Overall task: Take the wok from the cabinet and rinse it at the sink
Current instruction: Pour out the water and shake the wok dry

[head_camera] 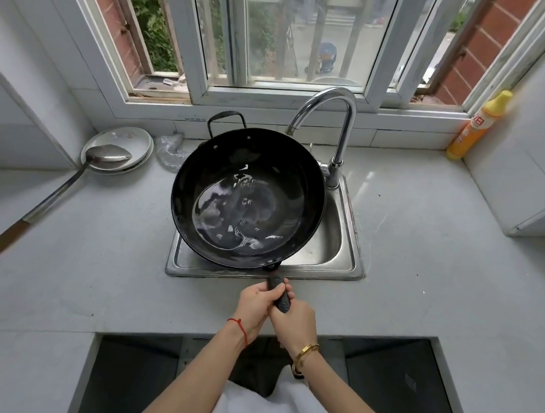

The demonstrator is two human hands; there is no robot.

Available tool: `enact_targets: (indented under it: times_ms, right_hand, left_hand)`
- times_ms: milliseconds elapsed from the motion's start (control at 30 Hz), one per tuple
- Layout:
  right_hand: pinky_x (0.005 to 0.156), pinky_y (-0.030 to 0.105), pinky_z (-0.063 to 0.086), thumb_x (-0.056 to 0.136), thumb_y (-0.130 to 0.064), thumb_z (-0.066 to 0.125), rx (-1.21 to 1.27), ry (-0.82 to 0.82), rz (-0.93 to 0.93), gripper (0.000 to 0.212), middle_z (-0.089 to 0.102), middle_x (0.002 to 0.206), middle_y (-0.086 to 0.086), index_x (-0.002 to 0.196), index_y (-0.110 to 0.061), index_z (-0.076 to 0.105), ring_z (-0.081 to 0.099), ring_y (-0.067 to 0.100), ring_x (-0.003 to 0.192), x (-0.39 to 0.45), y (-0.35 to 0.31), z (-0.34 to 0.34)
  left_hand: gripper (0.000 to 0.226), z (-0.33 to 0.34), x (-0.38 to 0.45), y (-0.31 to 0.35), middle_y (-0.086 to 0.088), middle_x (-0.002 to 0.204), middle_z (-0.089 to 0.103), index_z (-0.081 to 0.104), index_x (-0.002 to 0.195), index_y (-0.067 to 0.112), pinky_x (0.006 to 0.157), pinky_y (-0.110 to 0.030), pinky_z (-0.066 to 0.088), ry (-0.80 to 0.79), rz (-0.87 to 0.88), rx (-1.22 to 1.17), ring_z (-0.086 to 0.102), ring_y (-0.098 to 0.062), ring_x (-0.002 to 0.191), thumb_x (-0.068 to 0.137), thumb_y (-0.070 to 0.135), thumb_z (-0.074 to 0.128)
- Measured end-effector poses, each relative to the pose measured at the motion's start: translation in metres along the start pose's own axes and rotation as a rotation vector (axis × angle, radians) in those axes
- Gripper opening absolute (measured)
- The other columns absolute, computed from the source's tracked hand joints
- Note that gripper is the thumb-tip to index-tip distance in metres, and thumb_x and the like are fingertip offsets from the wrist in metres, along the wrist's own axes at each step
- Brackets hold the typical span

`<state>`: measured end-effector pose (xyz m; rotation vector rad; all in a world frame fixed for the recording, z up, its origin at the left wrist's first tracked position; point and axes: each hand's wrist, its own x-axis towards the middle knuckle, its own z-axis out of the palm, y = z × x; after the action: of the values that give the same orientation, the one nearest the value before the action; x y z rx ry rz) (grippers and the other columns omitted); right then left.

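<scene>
A large black wok (248, 197) hangs over the steel sink (347, 248), covering its left part, with a pool of water swirling in its bottom. Its long black handle (277, 289) points toward me over the sink's front rim. My left hand (256, 302) and my right hand (296, 323) both grip that handle, left hand nearer the wok. A small loop handle sticks up at the wok's far side. The chrome faucet (340, 122) arches above the wok's far right rim; I see no water running from its spout.
White plates (127, 139) with a long-handled metal ladle (65, 184) lie on the grey counter at the left, a steel scourer (169, 153) beside them. A yellow dish soap bottle (478, 127) stands at the back right corner. An open cabinet space lies below the counter's front edge.
</scene>
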<state>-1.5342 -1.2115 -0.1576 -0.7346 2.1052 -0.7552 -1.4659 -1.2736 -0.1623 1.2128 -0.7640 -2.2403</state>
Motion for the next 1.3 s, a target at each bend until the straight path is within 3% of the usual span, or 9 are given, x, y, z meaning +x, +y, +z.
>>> enact_targets:
  times_ms: [100, 233, 500, 667, 833, 1033, 1167, 1300]
  right_hand:
    - [0.037, 0.022, 0.044, 0.090, -0.030, 0.059, 0.074, -0.055, 0.009, 0.025, 0.059, 0.058, 0.003, 0.069, -0.016, 0.060, 0.057, 0.016, 0.045, -0.001, -0.001, -0.003]
    - [0.037, 0.024, 0.043, 0.088, -0.028, 0.061, 0.175, -0.116, 0.044, 0.025, 0.056, 0.055, 0.006, 0.069, -0.012, 0.059, 0.052, 0.016, 0.038, -0.002, -0.005, -0.006]
    - [0.033, 0.021, 0.038, 0.082, -0.017, 0.060, 0.208, -0.107, 0.083, 0.014, 0.055, 0.055, 0.008, 0.074, -0.005, 0.059, 0.048, 0.015, 0.030, -0.010, -0.026, -0.013]
    - [0.033, 0.021, 0.040, 0.083, -0.019, 0.062, 0.149, -0.065, 0.074, 0.017, 0.057, 0.062, 0.009, 0.082, -0.002, 0.061, 0.052, 0.017, 0.038, -0.012, -0.023, -0.017]
    - [0.034, 0.018, 0.041, 0.086, -0.023, 0.061, 0.078, -0.005, 0.030, 0.016, 0.060, 0.063, 0.003, 0.076, -0.011, 0.063, 0.057, 0.015, 0.047, -0.014, -0.015, -0.017]
    - [0.039, 0.023, 0.046, 0.087, -0.025, 0.061, 0.054, 0.007, -0.012, 0.027, 0.057, 0.055, -0.002, 0.061, -0.023, 0.055, 0.057, 0.015, 0.047, -0.016, -0.006, -0.017]
    - [0.035, 0.021, 0.040, 0.088, -0.021, 0.061, 0.184, -0.069, 0.052, 0.022, 0.055, 0.053, 0.003, 0.067, -0.017, 0.057, 0.051, 0.015, 0.038, -0.015, -0.007, -0.017]
    - [0.038, 0.023, 0.039, 0.090, -0.019, 0.059, 0.357, -0.134, 0.141, 0.020, 0.050, 0.046, 0.001, 0.072, -0.012, 0.056, 0.045, 0.015, 0.034, -0.016, -0.013, -0.012]
  left_hand:
    - [0.009, -0.003, 0.000, -0.003, -0.015, 0.086, 0.072, 0.073, 0.090, -0.001, 0.091, -0.042, 0.054, 0.076, 0.043, 0.088, 0.067, -0.025, 0.084, 0.087, -0.001, 0.065]
    - [0.009, -0.001, -0.004, -0.001, -0.014, 0.078, 0.074, 0.076, 0.077, 0.003, 0.089, -0.042, 0.055, 0.171, 0.095, 0.151, 0.068, -0.028, 0.080, 0.083, -0.001, 0.070]
    - [0.009, 0.006, -0.014, 0.011, -0.011, 0.075, 0.072, 0.071, 0.081, -0.003, 0.074, -0.030, 0.058, 0.135, 0.078, 0.027, 0.068, -0.019, 0.069, 0.087, 0.000, 0.065]
    - [0.010, 0.011, -0.017, 0.012, -0.011, 0.081, 0.071, 0.069, 0.092, -0.005, 0.070, -0.027, 0.058, 0.063, 0.039, -0.032, 0.068, -0.020, 0.075, 0.089, 0.000, 0.062]
    - [0.018, 0.013, -0.016, 0.009, -0.012, 0.090, 0.070, 0.066, 0.106, -0.007, 0.073, -0.027, 0.058, 0.013, 0.005, -0.043, 0.066, -0.022, 0.082, 0.091, 0.001, 0.059]
    - [0.015, 0.014, -0.015, 0.003, -0.012, 0.089, 0.070, 0.067, 0.104, -0.005, 0.067, -0.024, 0.058, 0.039, 0.005, 0.008, 0.068, -0.021, 0.080, 0.091, -0.002, 0.058]
    - [0.012, 0.013, -0.017, 0.002, -0.014, 0.085, 0.073, 0.071, 0.096, -0.005, 0.070, -0.027, 0.059, 0.108, 0.060, 0.104, 0.070, -0.023, 0.078, 0.087, -0.001, 0.065]
    - [0.006, 0.007, -0.016, 0.004, -0.015, 0.079, 0.075, 0.075, 0.083, 0.000, 0.082, -0.036, 0.058, 0.166, 0.103, 0.210, 0.071, -0.025, 0.079, 0.084, 0.004, 0.070]
